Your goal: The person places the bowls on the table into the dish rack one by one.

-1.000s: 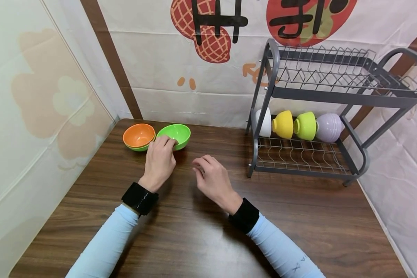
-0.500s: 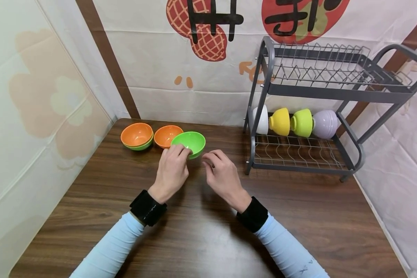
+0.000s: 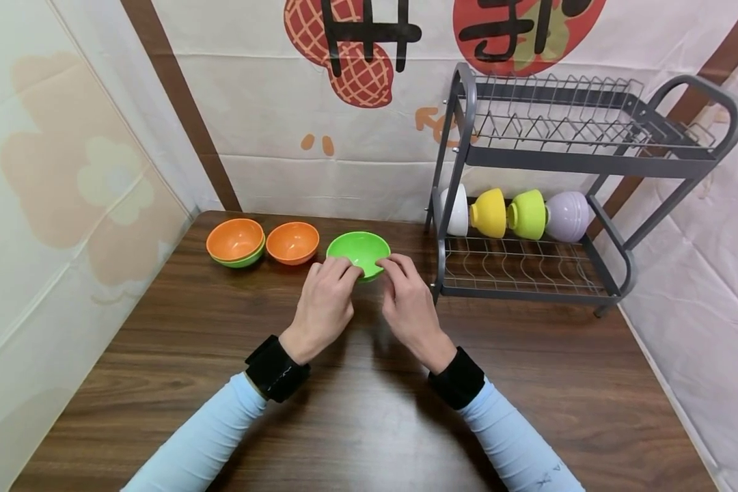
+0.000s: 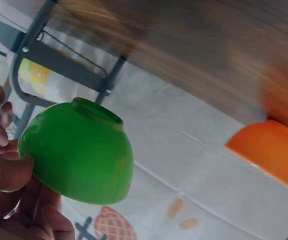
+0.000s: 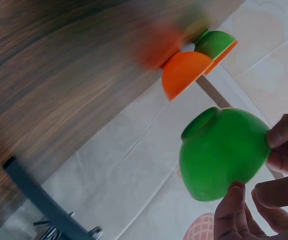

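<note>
A bright green bowl [image 3: 359,253] is held up off the table, its opening facing up in the head view. My left hand [image 3: 326,307] pinches the near left part of its rim, thumb on the outer wall in the left wrist view. At the near right rim is my right hand [image 3: 411,307], its curled fingers on the edge and a fingertip against the wall of the green bowl [image 5: 224,155] in the right wrist view. Left of it stand an orange bowl [image 3: 292,242] and another orange bowl [image 3: 235,239] nested in a green one [image 3: 246,260].
A grey two-tier dish rack [image 3: 531,295] stands at the right. On its lower tier, white [image 3: 458,212], yellow [image 3: 490,213], lime [image 3: 529,214] and lilac [image 3: 568,216] bowls sit sideways in a row. Printed cloth [image 3: 252,102] hangs behind the wooden table [image 3: 369,410].
My left hand has lifted the green bowl off the orange one and carried it right. The right hand has come to its rim and taken hold. The view has shifted slightly.
</note>
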A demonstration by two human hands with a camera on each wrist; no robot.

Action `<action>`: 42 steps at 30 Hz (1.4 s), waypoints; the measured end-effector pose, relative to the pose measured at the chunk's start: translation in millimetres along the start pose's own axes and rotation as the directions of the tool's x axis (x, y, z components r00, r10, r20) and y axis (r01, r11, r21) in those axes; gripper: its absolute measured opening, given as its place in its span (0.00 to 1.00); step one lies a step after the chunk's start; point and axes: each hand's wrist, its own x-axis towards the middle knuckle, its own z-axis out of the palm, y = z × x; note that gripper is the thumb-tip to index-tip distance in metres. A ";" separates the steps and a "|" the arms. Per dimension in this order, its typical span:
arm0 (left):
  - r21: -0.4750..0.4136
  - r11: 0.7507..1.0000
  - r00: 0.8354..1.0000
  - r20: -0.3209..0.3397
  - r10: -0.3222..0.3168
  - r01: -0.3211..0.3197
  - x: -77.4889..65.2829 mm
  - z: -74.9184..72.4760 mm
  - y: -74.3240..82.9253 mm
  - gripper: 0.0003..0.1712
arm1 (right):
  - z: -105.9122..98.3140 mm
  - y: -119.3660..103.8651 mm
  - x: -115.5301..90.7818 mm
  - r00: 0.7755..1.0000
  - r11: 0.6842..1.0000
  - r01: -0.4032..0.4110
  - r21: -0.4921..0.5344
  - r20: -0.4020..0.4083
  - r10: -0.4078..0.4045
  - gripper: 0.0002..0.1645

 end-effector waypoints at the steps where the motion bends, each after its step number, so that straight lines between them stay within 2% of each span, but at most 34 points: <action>1: 0.002 1.000 1.000 0.004 0.007 -0.007 1.7 0.1 2.4 0.16 | -1.6 1.4 -0.8 1.000 1.000 -0.004 -0.002 0.000 0.004 0.15; 12: -0.002 0.995 0.995 0.022 0.101 -0.101 20.0 -1.5 21.9 0.19 | -25.6 10.6 -11.0 1.000 0.997 0.022 -0.075 0.001 -0.022 0.09; 16: -0.012 0.989 0.989 0.007 0.148 -0.148 29.1 -0.9 29.2 0.18 | -39.5 12.5 -13.9 0.999 0.994 0.051 -0.094 0.003 -0.051 0.07; 21: -0.044 0.976 0.976 -0.042 0.211 -0.213 43.1 0.3 39.7 0.18 | -57.3 14.9 -17.1 0.995 0.991 0.081 -0.109 -0.050 -0.087 0.06; 25: -0.073 0.961 0.960 -0.102 0.261 -0.269 52.1 1.7 48.7 0.20 | -70.6 14.6 -22.4 0.989 0.988 0.087 -0.125 -0.107 -0.100 0.06; 29: -0.125 0.951 0.952 -0.162 0.261 -0.282 60.3 2.1 58.3 0.21 | -83.2 11.9 -27.0 0.980 0.991 0.064 -0.113 -0.179 -0.084 0.08; 31: -0.175 0.951 0.956 -0.194 0.222 -0.256 63.9 2.2 62.9 0.24 | -89.2 11.1 -26.7 0.969 0.995 0.043 -0.089 -0.238 -0.063 0.07; 33: -0.227 0.949 0.960 -0.220 0.170 -0.220 67.2 3.5 66.9 0.26 | -95.9 12.2 -24.8 0.949 0.998 0.017 -0.060 -0.313 -0.035 0.07; 36: -0.280 0.947 0.973 -0.207 0.098 -0.155 66.7 9.6 69.9 0.29 | -105.0 16.5 -22.1 0.908 0.999 -0.042 -0.003 -0.417 0.037 0.06; 39: -0.269 0.959 0.991 -0.120 0.060 -0.090 64.6 20.6 69.9 0.30 | -113.0 23.2 -17.4 0.866 0.990 -0.127 0.066 -0.480 0.143 0.06; 42: -0.229 0.972 0.999 0.000 0.047 -0.046 61.8 32.0 69.2 0.31 | -116.9 34.0 -12.7 0.831 0.957 -0.233 0.175 -0.475 0.289 0.08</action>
